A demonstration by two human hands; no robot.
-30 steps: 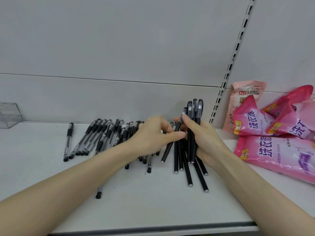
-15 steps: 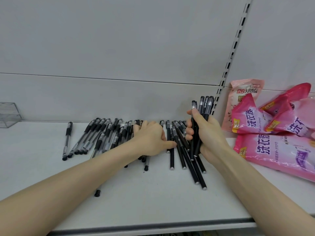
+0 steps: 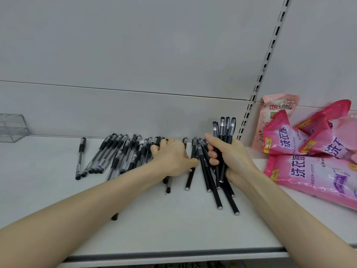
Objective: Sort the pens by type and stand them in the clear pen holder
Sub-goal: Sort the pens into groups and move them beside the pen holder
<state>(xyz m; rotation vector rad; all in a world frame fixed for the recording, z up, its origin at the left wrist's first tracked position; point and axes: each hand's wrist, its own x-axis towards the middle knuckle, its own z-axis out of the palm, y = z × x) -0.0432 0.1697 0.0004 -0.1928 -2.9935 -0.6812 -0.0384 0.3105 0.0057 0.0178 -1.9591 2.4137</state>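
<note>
**Desk:** What is cut off at the far left?

**Photographer:** The clear pen holder [image 3: 12,127] stands at the back of the white shelf [image 3: 173,229]. The frame edge slices through it, and its inner walls are hard to make out. It sits well apart from the pens.

**Desk:** And moving right?

**Photographer:** A lone pen [image 3: 80,157] lies by itself. Beside it is a fanned row of clear-barrelled pens [image 3: 123,149], caps toward the wall. The right end of that row is hidden under the left hand [image 3: 172,157].

**Desk:** How does that hand lie?

**Photographer:** Knuckles up, fingers curled down onto the pens, thumb stretched right. The fingertips are hidden, so I cannot tell whether it grips anything.

**Desk:** Further right?

**Photographer:** Loose black pens [image 3: 216,198] lie slanted on the shelf, between and below the two hands. The right hand [image 3: 231,161] is wrapped round a bundle of black pens [image 3: 228,128], held near upright. Their caps rise above the fist, and their middles are hidden by the fingers.

**Desk:** At the right edge?

**Photographer:** Pink pouches [image 3: 309,151] are piled against the wall, and the frame cuts off the nearest one.
</note>
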